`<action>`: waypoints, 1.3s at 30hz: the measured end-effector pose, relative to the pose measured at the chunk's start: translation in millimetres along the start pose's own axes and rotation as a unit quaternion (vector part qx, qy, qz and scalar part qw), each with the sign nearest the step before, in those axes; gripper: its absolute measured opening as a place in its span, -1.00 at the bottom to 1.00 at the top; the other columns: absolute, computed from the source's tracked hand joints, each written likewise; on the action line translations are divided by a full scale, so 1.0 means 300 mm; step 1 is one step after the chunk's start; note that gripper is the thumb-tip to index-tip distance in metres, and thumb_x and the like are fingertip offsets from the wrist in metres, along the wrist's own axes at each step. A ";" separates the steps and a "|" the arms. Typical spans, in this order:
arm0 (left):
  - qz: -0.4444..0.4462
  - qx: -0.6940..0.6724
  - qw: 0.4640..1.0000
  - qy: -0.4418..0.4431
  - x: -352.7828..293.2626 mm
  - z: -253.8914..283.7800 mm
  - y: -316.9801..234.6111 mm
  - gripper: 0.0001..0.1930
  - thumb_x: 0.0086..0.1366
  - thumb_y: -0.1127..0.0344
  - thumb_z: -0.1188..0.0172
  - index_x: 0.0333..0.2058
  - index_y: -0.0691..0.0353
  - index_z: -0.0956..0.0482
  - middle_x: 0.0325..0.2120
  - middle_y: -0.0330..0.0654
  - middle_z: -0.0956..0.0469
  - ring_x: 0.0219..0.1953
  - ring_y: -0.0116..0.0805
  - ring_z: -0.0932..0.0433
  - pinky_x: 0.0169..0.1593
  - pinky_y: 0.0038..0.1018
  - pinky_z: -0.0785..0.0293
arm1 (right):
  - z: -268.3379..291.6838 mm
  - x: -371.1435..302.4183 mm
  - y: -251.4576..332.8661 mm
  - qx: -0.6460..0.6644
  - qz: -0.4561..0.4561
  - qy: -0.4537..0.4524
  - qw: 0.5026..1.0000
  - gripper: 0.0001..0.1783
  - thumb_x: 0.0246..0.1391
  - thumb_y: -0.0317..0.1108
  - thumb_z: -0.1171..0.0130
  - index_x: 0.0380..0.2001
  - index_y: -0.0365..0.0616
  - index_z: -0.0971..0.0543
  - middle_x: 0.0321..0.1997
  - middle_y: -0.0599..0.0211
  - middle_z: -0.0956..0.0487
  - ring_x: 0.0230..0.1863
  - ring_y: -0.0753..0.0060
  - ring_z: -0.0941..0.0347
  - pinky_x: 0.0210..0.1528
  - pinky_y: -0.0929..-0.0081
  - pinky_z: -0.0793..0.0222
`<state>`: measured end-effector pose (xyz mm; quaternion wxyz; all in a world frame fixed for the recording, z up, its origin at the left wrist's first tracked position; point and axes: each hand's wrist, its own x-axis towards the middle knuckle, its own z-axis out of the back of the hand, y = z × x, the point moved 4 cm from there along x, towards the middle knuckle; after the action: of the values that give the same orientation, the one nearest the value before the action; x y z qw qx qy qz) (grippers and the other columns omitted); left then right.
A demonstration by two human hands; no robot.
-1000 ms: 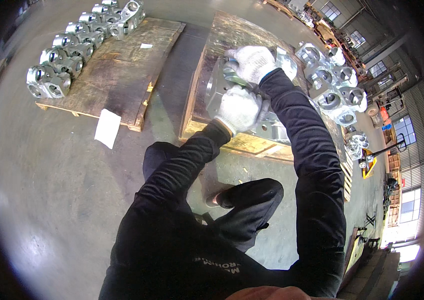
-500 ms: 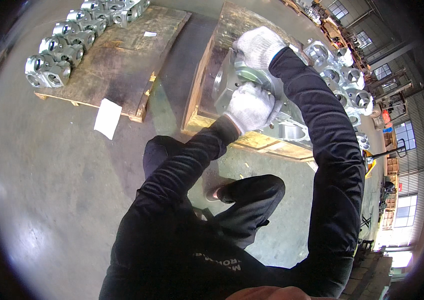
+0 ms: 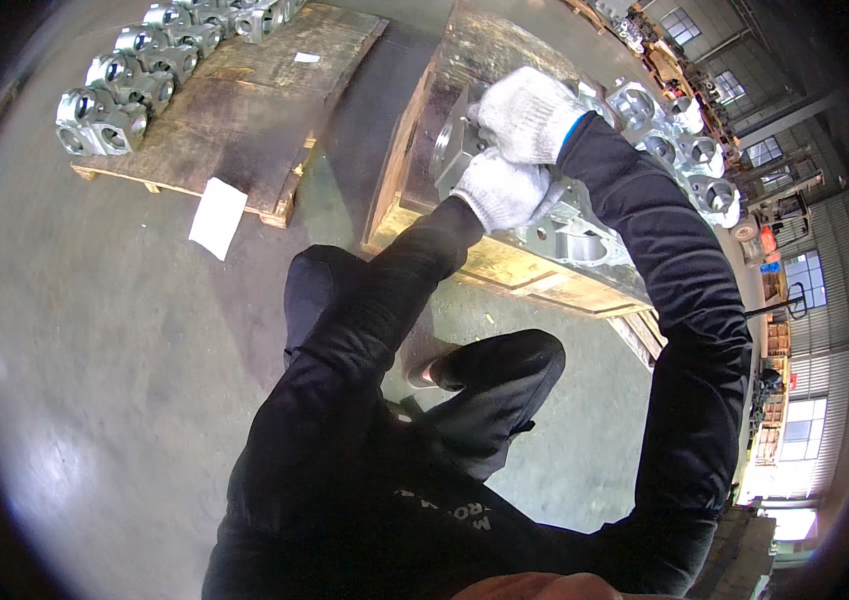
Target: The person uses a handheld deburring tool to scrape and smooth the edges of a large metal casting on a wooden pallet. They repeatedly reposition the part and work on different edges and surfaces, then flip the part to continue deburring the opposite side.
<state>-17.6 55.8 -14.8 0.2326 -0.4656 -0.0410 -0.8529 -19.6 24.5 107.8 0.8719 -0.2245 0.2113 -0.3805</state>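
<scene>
A silver metal casting (image 3: pixel 456 152) lies on the wooden pallet (image 3: pixel 396 180) before me, largely covered by my gloved hands. My left hand (image 3: pixel 506 190), in a white knitted glove, is closed low against the casting. Just above it and close by is my right hand (image 3: pixel 532 114), gloved alike, its fingers curled down over the casting's upper part. Whatever the fingers grip is hidden beneath the gloves. Another machined casting with a round bore (image 3: pixel 584 246) lies beside my left hand, near the pallet's front edge.
Several silver castings (image 3: pixel 712 190) stand to the right. On the left, a second wooden pallet (image 3: pixel 244 130) carries rows of similar castings (image 3: pixel 109 125). A white sheet (image 3: pixel 217 220) hangs at its near edge. A pallet jack handle (image 3: pixel 794 302) shows at the far right.
My right hand has come down and slightly right, closer to my left hand. The rounded surface seen between the hands is now covered. The view has shifted a little.
</scene>
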 end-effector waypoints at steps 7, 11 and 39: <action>0.126 -0.344 0.921 0.136 0.000 -0.060 0.017 -0.47 0.48 -0.07 0.04 0.24 0.10 -0.50 0.21 -0.07 -0.53 0.25 -0.18 -0.49 0.32 -0.28 -0.42 | 0.056 -0.041 0.082 -0.058 0.035 0.063 0.996 -0.62 -0.01 -0.10 -0.31 -0.15 -0.02 -0.73 -0.34 0.14 -0.70 -0.27 0.05 -0.69 -0.24 0.15 -0.61; 0.062 -0.091 0.986 0.125 0.012 0.000 0.010 -0.54 0.53 -0.04 0.12 0.09 0.10 -0.60 -0.11 -0.09 -0.69 -0.08 -0.11 -0.67 0.02 -0.13 -0.61 | 0.084 -0.157 0.030 0.088 0.015 -0.112 0.990 -0.64 0.10 -0.08 -0.30 -0.10 -0.02 -0.68 -0.31 0.19 -0.70 -0.27 0.10 -0.69 -0.24 0.21 -0.61; -0.076 0.102 0.992 -0.008 0.053 0.055 -0.071 -0.78 0.34 0.21 -0.21 -0.37 0.23 -0.70 -0.48 -0.05 -0.68 -0.45 0.01 -0.65 -0.23 -0.21 -0.56 | -1.074 -1.262 -0.468 0.256 -0.527 -0.128 0.800 -0.62 0.31 -0.16 -0.18 0.17 0.17 -0.60 0.03 0.10 -0.71 0.03 -0.03 -0.65 0.09 0.13 -0.54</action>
<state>-21.4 73.8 10.6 0.2127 -0.4417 -0.1649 -0.8558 -508.2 151.7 -0.9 0.5816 -0.1161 -0.1581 -0.7895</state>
